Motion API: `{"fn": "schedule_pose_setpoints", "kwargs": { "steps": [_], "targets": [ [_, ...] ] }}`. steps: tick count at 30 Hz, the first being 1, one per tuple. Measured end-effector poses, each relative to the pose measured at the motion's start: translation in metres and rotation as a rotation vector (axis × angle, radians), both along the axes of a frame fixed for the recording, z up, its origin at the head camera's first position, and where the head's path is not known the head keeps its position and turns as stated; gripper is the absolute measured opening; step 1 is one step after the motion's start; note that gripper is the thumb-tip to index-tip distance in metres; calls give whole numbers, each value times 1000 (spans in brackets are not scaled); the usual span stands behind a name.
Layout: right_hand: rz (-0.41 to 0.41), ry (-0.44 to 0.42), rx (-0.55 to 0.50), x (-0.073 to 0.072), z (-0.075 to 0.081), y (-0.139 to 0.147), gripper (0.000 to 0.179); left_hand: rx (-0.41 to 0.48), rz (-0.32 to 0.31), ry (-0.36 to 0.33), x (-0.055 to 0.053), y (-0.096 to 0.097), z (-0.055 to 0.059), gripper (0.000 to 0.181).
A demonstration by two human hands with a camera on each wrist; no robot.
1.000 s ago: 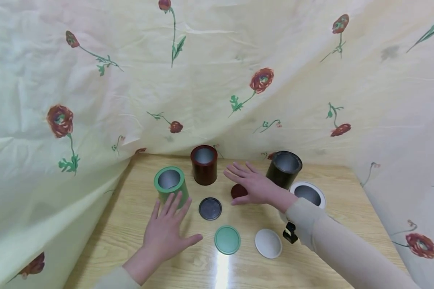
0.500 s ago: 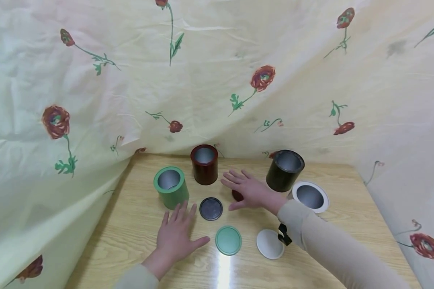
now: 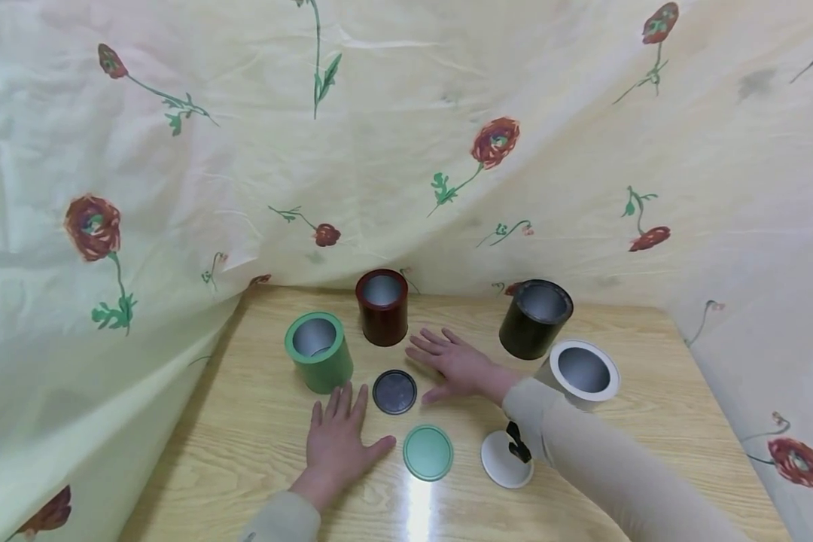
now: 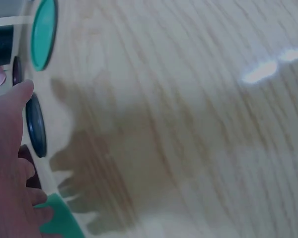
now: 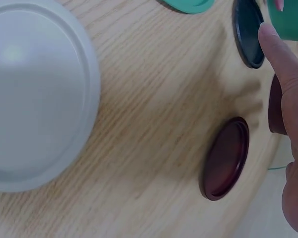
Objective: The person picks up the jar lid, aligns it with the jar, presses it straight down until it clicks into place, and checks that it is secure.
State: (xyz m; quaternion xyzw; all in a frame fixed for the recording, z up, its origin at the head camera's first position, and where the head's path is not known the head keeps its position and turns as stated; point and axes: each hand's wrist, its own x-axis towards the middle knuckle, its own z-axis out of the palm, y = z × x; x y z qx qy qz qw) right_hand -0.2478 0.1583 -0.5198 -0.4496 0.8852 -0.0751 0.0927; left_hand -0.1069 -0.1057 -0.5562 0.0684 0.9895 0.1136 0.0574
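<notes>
A: How are the fingers lying?

B: In the head view, the left hand (image 3: 342, 444) is hovering low, left of the middle, its fingers straight and spreading, gripping nothing. The right hand (image 3: 459, 369) is spreading just right of the middle, also holding nothing. I can't tell whether any fingertip is touching the wooden table (image 3: 210, 429).

A: What is lying nearest to them?

B: The green can (image 3: 327, 365) is standing upright just above the left fingertips in the frame; whether they are touching it, I can't tell. The black lid (image 3: 394, 391) is lying flat between the hands. The dark red lid (image 5: 226, 158) is lying right of the middle in the right wrist view; in the head view, the right hand is hiding it.

A: And farther out?

B: The green lid (image 3: 427, 452) is lying near the left thumb, at lower middle, and the white lid (image 3: 501, 467) is lying to its right. Higher up, the dark red can (image 3: 385, 320) is standing near the middle, the black can (image 3: 525, 331) is standing right of it, and the white can (image 3: 586, 369) is sitting lower right, the right sleeve (image 3: 623, 459) partly covering it. Flowered cloth (image 3: 244, 113) is filling the top.
</notes>
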Motion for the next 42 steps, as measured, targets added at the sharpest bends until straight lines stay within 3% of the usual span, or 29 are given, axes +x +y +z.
{"fn": "schedule_pose_setpoints", "kwargs": {
  "steps": [11, 22, 30, 42],
  "targets": [
    [-8, -41, 25, -3, -13, -9, 93, 5, 22, 49, -2, 6, -15, 98],
    [-29, -41, 83, -1, -30, -12, 87, -13, 24, 38, -4, 12, -24, 99],
    [-18, -47, 43, 2, -32, -13, 83, -41, 22, 32, -5, 12, -22, 94],
    [6, -49, -96, 12, -41, -10, 76, -34, 17, 73, -7, 10, -30, 93]
  ]
}}
